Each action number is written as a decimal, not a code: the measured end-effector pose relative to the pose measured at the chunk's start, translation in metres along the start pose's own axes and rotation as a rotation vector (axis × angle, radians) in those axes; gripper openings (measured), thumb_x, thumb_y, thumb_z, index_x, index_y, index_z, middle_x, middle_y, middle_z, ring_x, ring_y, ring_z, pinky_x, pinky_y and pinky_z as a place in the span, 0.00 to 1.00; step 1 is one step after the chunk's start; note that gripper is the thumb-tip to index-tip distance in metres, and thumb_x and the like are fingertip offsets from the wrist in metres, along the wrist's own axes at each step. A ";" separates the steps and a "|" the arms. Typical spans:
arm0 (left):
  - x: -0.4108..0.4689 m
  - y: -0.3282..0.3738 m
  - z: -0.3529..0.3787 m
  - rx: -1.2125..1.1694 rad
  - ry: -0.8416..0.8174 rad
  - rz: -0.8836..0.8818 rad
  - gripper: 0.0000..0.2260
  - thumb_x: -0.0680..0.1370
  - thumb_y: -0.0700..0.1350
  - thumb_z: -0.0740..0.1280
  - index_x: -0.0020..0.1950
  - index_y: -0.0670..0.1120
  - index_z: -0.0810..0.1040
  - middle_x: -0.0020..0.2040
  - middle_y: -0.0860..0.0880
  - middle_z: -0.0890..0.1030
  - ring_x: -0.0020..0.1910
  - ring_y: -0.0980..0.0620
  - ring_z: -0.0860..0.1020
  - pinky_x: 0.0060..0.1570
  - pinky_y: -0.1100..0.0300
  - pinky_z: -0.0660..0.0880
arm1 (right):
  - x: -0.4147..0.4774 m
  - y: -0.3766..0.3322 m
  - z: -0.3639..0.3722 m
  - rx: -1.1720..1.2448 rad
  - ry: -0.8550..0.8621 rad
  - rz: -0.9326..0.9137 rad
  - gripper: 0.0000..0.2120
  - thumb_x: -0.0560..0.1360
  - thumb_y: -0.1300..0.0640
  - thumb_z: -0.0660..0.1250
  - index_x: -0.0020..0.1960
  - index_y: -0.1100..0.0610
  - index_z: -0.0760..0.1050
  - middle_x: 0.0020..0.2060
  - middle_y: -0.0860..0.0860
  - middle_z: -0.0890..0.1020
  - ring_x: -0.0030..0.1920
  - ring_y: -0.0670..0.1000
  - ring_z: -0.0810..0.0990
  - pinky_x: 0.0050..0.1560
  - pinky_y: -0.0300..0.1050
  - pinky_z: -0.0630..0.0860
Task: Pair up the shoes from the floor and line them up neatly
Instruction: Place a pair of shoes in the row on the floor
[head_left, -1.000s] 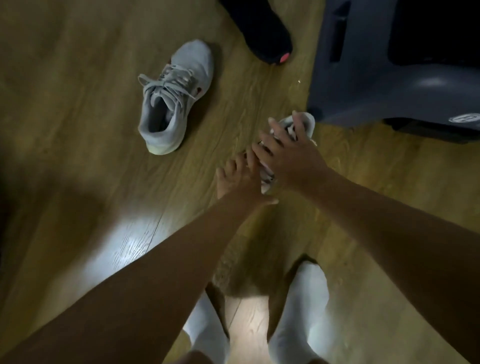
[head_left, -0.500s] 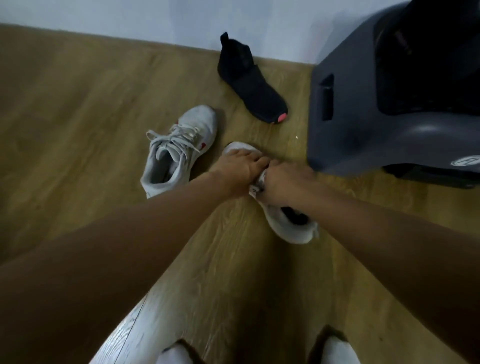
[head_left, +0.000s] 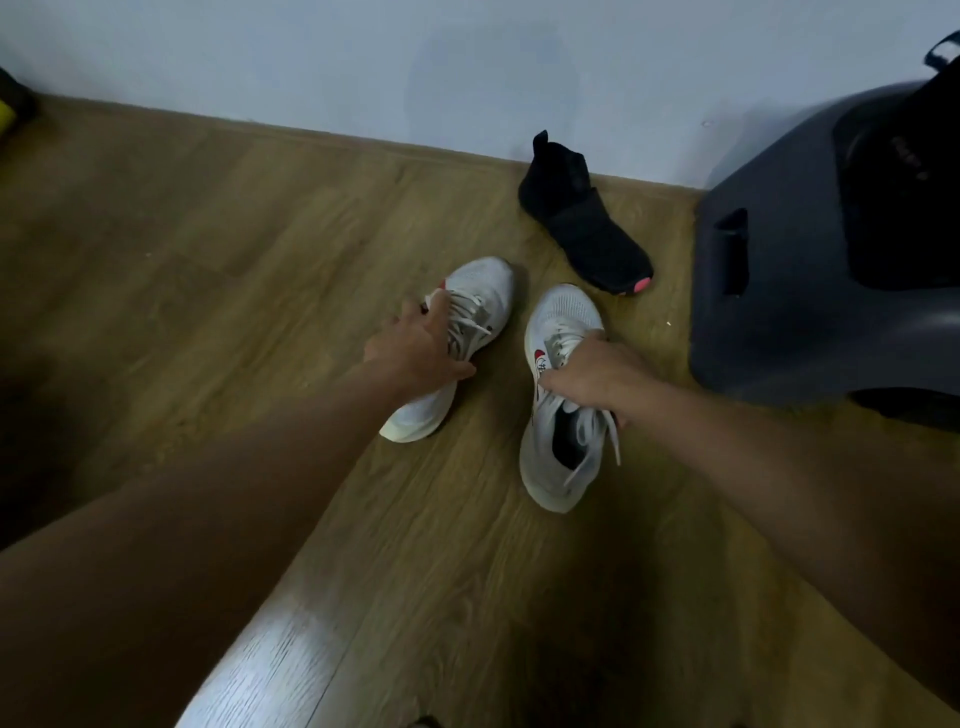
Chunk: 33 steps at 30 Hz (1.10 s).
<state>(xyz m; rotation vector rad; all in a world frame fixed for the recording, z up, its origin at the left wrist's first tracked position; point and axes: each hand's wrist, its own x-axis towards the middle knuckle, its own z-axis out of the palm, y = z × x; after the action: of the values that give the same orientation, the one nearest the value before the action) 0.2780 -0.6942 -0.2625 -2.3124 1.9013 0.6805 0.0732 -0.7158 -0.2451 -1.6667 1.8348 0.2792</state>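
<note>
Two white sneakers stand side by side on the wooden floor, toes toward the wall. My left hand (head_left: 418, 345) lies over the laces and collar of the left white sneaker (head_left: 480, 296), fingers wrapped around its top. My right hand (head_left: 592, 376) grips the tongue and laces of the right white sneaker (head_left: 563, 312), whose heel opening (head_left: 569, 447) points toward me. A black high-top shoe (head_left: 582, 218) with a pink toe tip lies alone near the wall, behind the white pair.
A large dark grey machine (head_left: 810, 270) stands on the floor to the right, close to the right sneaker. A pale wall (head_left: 363, 62) runs along the back. A dark and yellow object (head_left: 8, 111) sits at the far left edge.
My left hand left the right sneaker and moved onto the left one. The right sneaker now stands straighter beside the left sneaker. The view tilted up toward the wall.
</note>
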 end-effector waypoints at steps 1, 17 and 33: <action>-0.002 0.001 0.000 0.002 0.000 0.008 0.45 0.69 0.61 0.72 0.77 0.53 0.48 0.72 0.40 0.61 0.68 0.37 0.66 0.60 0.41 0.72 | 0.003 -0.005 0.001 0.008 0.009 -0.002 0.44 0.72 0.41 0.68 0.75 0.62 0.51 0.65 0.61 0.72 0.58 0.58 0.77 0.45 0.46 0.74; -0.048 0.007 0.033 -0.630 0.043 -0.091 0.39 0.71 0.46 0.74 0.76 0.46 0.58 0.70 0.44 0.69 0.68 0.45 0.70 0.64 0.49 0.71 | 0.000 -0.022 -0.001 -0.242 0.093 -0.175 0.39 0.77 0.38 0.57 0.77 0.59 0.47 0.71 0.62 0.66 0.66 0.63 0.70 0.59 0.55 0.70; -0.082 0.052 0.028 -0.729 -0.232 -0.561 0.15 0.80 0.41 0.62 0.63 0.33 0.68 0.57 0.34 0.79 0.53 0.39 0.81 0.45 0.49 0.81 | -0.040 0.023 0.035 0.370 -0.084 -0.021 0.13 0.77 0.62 0.64 0.61 0.57 0.73 0.54 0.56 0.79 0.46 0.57 0.81 0.39 0.51 0.83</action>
<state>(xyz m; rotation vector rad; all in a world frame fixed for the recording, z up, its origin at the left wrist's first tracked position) 0.2096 -0.6221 -0.2448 -2.7763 0.8934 1.6461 0.0623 -0.6594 -0.2547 -1.3948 1.6859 -0.0028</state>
